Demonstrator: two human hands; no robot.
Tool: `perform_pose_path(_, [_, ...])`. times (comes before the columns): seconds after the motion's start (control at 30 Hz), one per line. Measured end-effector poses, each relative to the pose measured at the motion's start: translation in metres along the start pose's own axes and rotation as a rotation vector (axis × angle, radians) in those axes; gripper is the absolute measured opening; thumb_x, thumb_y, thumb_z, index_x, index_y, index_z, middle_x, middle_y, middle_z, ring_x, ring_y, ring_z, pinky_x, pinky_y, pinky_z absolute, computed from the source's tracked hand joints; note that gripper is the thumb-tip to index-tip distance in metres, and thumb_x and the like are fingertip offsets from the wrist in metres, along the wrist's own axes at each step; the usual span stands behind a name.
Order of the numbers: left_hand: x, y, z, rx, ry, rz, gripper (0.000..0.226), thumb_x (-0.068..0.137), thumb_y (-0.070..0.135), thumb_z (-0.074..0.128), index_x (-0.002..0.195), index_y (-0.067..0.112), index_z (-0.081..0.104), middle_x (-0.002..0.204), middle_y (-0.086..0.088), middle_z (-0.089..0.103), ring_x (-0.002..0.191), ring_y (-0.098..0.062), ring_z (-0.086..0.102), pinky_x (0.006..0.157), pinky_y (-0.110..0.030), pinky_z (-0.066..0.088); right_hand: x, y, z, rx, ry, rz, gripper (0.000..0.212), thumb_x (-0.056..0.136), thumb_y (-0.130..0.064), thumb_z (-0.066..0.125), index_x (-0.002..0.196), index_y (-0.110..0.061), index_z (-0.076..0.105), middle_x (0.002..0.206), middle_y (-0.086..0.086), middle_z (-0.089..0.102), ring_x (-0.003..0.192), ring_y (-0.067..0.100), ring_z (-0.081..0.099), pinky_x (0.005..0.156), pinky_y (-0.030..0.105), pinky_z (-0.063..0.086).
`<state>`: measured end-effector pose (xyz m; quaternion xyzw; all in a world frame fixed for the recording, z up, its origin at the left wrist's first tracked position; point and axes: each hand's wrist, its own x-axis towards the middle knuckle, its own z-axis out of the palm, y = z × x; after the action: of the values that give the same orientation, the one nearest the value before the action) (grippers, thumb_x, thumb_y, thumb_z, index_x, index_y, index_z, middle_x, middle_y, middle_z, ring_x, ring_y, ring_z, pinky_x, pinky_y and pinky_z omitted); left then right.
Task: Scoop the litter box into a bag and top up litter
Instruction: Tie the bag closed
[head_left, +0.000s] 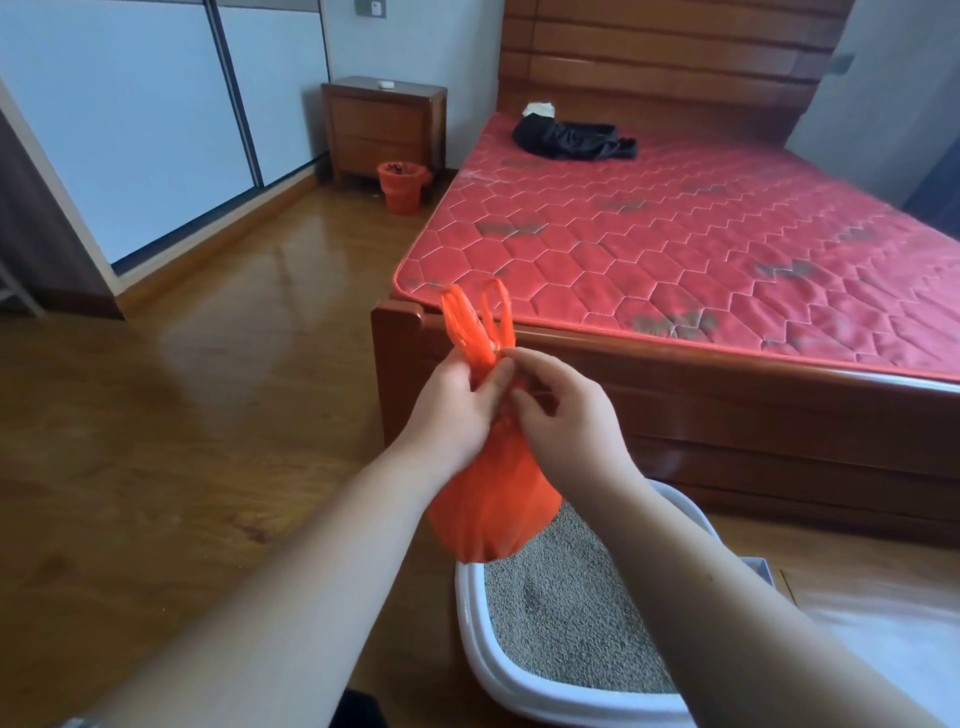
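litter box (470, 613) lies under orange bag (488, 499), whose neck left grip (457, 410) and right grip (566, 415) pinch.

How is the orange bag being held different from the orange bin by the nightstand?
The bag hangs in the air, pinched by the left hand and right hand; the bin stands on the floor. The bag's top is bunched shut; the bin's top is open. Both are orange.

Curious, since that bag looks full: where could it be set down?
The orange bag could go on bare wooden floor left of the litter box and bed frame. Right of the box, pale items crowd in.
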<state>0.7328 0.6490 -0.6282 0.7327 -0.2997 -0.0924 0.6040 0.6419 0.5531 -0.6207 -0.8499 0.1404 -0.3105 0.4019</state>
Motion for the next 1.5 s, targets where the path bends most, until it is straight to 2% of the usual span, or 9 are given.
perform_pose_path(0.17, [-0.001, -0.001, -0.002, -0.052, -0.127, 0.021, 0.02, 0.096, 0.028, 0.061, 0.115, 0.027, 0.057, 0.112, 0.006, 0.068, 0.109, -0.006, 0.062, 0.1, -0.032, 0.046, 0.002, 0.005, -0.001, -0.049, -0.102, -0.054, 0.064, 0.08, 0.004, 0.06, 0.139, -0.018, 0.058, 0.135, -0.011, 0.059, 0.124, 0.0, 0.053, 0.105, 0.016, 0.039])
perform_pose_path(0.37, [0.0, -0.001, -0.006, 0.025, -0.161, 0.031, 0.018, 0.089, 0.022, 0.069, 0.102, 0.03, 0.059, 0.103, 0.005, 0.07, 0.1, -0.008, 0.064, 0.095, -0.036, 0.049, 0.007, 0.007, -0.005, -0.198, -0.079, -0.041, 0.045, 0.081, -0.002, 0.059, 0.12, -0.019, 0.071, 0.09, -0.014, 0.057, 0.082, -0.001, 0.05, 0.073, 0.001, 0.033])
perform_pose_path(0.57, [0.002, -0.005, -0.002, 0.239, 0.01, 0.11, 0.019, 0.085, 0.022, 0.074, 0.103, 0.02, 0.067, 0.098, 0.008, 0.067, 0.092, -0.01, 0.063, 0.071, -0.003, 0.038, 0.01, 0.012, -0.007, -0.256, -0.092, 0.07, 0.024, 0.088, -0.009, 0.06, 0.102, -0.02, 0.077, 0.092, -0.005, 0.065, 0.087, 0.011, 0.056, 0.07, 0.02, 0.033])
perform_pose_path(0.7, [0.004, -0.007, -0.004, 0.264, 0.014, 0.067, 0.017, 0.088, 0.029, 0.072, 0.103, 0.02, 0.071, 0.099, 0.001, 0.073, 0.092, -0.014, 0.066, 0.074, -0.017, 0.045, 0.012, 0.011, -0.011, -0.038, -0.112, 0.273, 0.013, 0.091, -0.018, 0.063, 0.092, -0.026, 0.073, 0.084, -0.007, 0.071, 0.077, 0.008, 0.062, 0.067, 0.025, 0.044])
perform_pose_path(0.9, [0.003, -0.007, -0.003, 0.053, 0.004, -0.077, 0.008, 0.092, 0.03, 0.068, 0.092, 0.023, 0.071, 0.094, 0.006, 0.074, 0.09, -0.009, 0.068, 0.085, -0.028, 0.05, 0.014, 0.017, -0.014, 0.414, -0.088, 0.473, 0.025, 0.088, 0.001, 0.061, 0.092, -0.023, 0.055, 0.08, 0.001, 0.066, 0.067, 0.017, 0.059, 0.062, 0.034, 0.044])
perform_pose_path(1.07, [0.004, -0.008, -0.002, -0.037, 0.01, -0.105, 0.009, 0.089, 0.033, 0.071, 0.09, 0.024, 0.07, 0.094, 0.005, 0.074, 0.092, -0.013, 0.069, 0.091, -0.037, 0.053, 0.014, 0.015, -0.014, 0.023, -0.016, 0.278, 0.023, 0.083, -0.007, 0.064, 0.086, -0.027, 0.053, 0.078, -0.006, 0.065, 0.065, 0.009, 0.055, 0.061, 0.026, 0.042])
perform_pose_path(1.2, [0.004, -0.008, -0.003, -0.226, 0.008, -0.192, 0.036, 0.073, 0.051, 0.072, 0.098, 0.025, 0.072, 0.099, 0.003, 0.076, 0.097, -0.018, 0.071, 0.094, -0.047, 0.053, 0.009, 0.014, -0.011, -0.137, 0.082, 0.008, 0.032, 0.078, -0.008, 0.071, 0.079, -0.028, 0.045, 0.081, -0.008, 0.052, 0.07, 0.007, 0.05, 0.064, 0.02, 0.039])
perform_pose_path(1.33, [0.003, -0.004, 0.0, -0.551, -0.078, -0.314, 0.01, 0.093, 0.018, 0.066, 0.102, 0.016, 0.068, 0.102, -0.002, 0.075, 0.093, -0.017, 0.071, 0.079, -0.035, 0.053, 0.012, 0.02, -0.013, -0.198, 0.133, -0.082, 0.029, 0.076, -0.006, 0.067, 0.074, -0.029, 0.05, 0.076, -0.011, 0.047, 0.074, 0.019, 0.049, 0.068, 0.034, 0.042])
perform_pose_path(1.5, [0.002, -0.002, 0.0, -0.769, -0.119, -0.387, 0.021, 0.094, 0.015, 0.062, 0.115, 0.012, 0.065, 0.099, -0.009, 0.072, 0.088, -0.021, 0.068, 0.075, -0.032, 0.055, 0.012, 0.026, -0.01, -0.254, 0.03, -0.045, 0.022, 0.081, -0.01, 0.063, 0.088, -0.03, 0.069, 0.081, -0.014, 0.05, 0.084, 0.021, 0.051, 0.076, 0.033, 0.044])
